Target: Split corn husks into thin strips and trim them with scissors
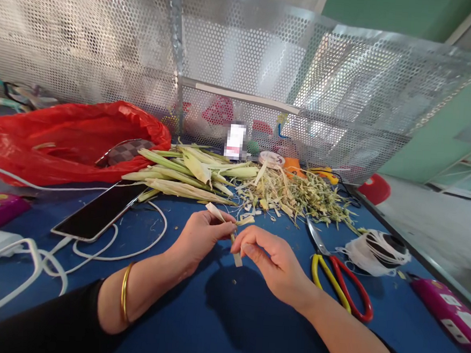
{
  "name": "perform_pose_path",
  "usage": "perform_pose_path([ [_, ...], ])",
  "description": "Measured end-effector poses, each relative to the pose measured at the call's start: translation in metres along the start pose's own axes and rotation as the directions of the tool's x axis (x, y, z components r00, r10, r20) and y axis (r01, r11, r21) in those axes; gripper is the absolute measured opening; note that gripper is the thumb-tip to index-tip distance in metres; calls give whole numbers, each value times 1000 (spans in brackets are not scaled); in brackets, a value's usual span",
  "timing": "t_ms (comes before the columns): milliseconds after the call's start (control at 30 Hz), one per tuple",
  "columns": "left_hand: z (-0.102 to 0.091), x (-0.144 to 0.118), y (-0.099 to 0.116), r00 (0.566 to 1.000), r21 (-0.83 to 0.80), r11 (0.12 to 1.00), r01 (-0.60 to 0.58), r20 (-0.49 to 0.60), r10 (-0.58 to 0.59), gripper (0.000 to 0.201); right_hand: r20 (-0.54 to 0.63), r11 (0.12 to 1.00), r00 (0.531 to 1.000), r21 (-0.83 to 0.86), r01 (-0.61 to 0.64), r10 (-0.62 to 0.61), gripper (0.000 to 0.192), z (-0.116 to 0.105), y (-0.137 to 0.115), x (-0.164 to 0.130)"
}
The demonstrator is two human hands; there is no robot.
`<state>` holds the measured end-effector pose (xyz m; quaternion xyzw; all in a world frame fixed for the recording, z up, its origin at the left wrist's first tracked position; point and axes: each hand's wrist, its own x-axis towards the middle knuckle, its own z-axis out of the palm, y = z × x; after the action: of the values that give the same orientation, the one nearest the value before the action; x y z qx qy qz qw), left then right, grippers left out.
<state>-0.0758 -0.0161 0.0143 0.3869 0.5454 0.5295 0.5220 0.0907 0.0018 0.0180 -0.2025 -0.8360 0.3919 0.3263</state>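
Leaf strip [236, 244] sits pinched between both hands just above the blue table [217, 326], its long axis running from upper left down toward me, the lower end hanging free. I see my left hand [201, 238] closed on its upper part and my right hand [273, 262] nipping it with thumb and forefinger from the other side. Scissors [343, 281] lie just right of that hand; a pile of leaves [187, 176] lies beyond, next to a red bag [72, 138].
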Motion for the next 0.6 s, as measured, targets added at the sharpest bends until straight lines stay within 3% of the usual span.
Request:
perform_pose_path([
  [167,1,0,-1,999,51,998,-31,-15,32,16,21,995,996,-47,87,-86,18,3,-3,-3],
  [267,1,-1,-1,998,91,996,-12,59,6,14,23,995,995,-29,97,-97,19,3,-6,-3],
  [433,1,-3,-3,979,112,994,10,202,-33,18,-75,974,990,202,-106,123,22,-7,-8,3],
  [600,3,-7,-5,921,139,990,-8,386,-47,15,-116,901,956,382,-206,268,25,-20,-3,7],
])
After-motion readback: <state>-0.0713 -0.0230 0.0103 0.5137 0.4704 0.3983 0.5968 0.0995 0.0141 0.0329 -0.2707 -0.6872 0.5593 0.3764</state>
